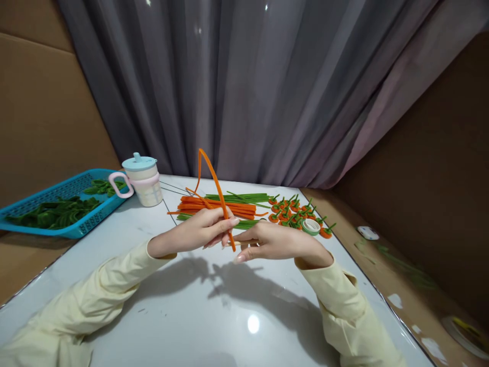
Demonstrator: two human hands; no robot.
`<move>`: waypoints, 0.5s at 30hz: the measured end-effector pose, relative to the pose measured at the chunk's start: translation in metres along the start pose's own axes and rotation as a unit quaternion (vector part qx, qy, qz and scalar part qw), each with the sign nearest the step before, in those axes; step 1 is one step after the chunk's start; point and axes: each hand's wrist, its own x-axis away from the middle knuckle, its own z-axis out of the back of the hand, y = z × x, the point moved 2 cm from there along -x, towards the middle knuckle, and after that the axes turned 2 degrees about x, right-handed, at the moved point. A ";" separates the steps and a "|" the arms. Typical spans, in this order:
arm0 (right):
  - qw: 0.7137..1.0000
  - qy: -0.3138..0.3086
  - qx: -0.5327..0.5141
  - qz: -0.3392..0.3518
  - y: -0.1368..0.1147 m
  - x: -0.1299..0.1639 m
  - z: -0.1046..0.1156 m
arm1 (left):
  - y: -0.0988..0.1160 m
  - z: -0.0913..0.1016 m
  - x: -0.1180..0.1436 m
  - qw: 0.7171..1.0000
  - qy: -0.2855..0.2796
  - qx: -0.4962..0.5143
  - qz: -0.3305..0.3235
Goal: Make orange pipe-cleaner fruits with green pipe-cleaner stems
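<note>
Head view: you're pinching an orange stem with both left hand and right hand, above the table.

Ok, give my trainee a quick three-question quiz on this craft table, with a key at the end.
1. True or false: both hands pinch the bent orange pipe cleaner above the table.
2. What lies in the blue tray? A) green leaf pieces B) orange pumpkins C) tape rolls
3. Which small thing rests among the finished orange pieces, near the right hand?

Key:
1. True; the left hand and the right hand meet on its lower end.
2. A, the green leaf pieces.
3. The green tape roll.
</note>
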 end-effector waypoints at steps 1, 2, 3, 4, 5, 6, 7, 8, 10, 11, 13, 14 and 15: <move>1.000 0.007 -0.004 -0.004 -0.001 -0.001 -0.001 | 0.001 -0.001 0.000 1.000 -0.001 -0.004 0.001; 1.000 0.017 -0.004 -0.011 -0.003 -0.001 -0.003 | 0.001 -0.001 0.001 1.000 -0.003 -0.007 0.004; 0.999 0.030 -0.001 -0.020 -0.004 -0.001 -0.004 | 0.001 -0.002 0.002 1.000 -0.004 -0.008 0.006; 0.999 0.042 0.005 -0.027 -0.006 -0.002 -0.005 | 0.002 -0.002 0.002 1.000 -0.005 -0.006 0.007; 0.998 0.053 0.012 -0.033 -0.007 -0.002 -0.006 | 0.003 -0.003 0.003 1.000 -0.004 -0.005 0.006; 0.997 0.064 0.019 -0.038 -0.008 -0.001 -0.006 | 0.003 -0.003 0.004 1.000 -0.003 -0.003 0.003; 0.996 0.072 0.024 -0.042 -0.009 -0.001 -0.007 | 0.004 -0.004 0.006 1.000 -0.002 -0.002 -0.001; 0.995 0.078 0.028 -0.046 -0.010 -0.001 -0.007 | 0.005 -0.004 0.007 1.000 0.000 -0.002 -0.006; 0.994 0.088 0.038 -0.056 -0.011 0.000 -0.007 | 0.007 -0.004 0.008 1.000 0.005 -0.006 -0.013; 0.993 0.094 0.044 -0.058 -0.011 0.000 -0.007 | 0.007 -0.004 0.008 1.000 0.009 -0.011 -0.015; 0.991 0.105 0.061 -0.053 -0.013 0.001 -0.007 | 0.006 -0.003 0.008 0.999 0.022 -0.029 -0.016; 0.990 0.111 0.074 -0.049 -0.014 0.002 -0.007 | 0.005 -0.002 0.007 0.999 0.029 -0.040 -0.014; 0.988 0.118 0.090 -0.047 -0.015 0.002 -0.008 | 0.003 0.000 0.006 0.998 0.037 -0.053 -0.008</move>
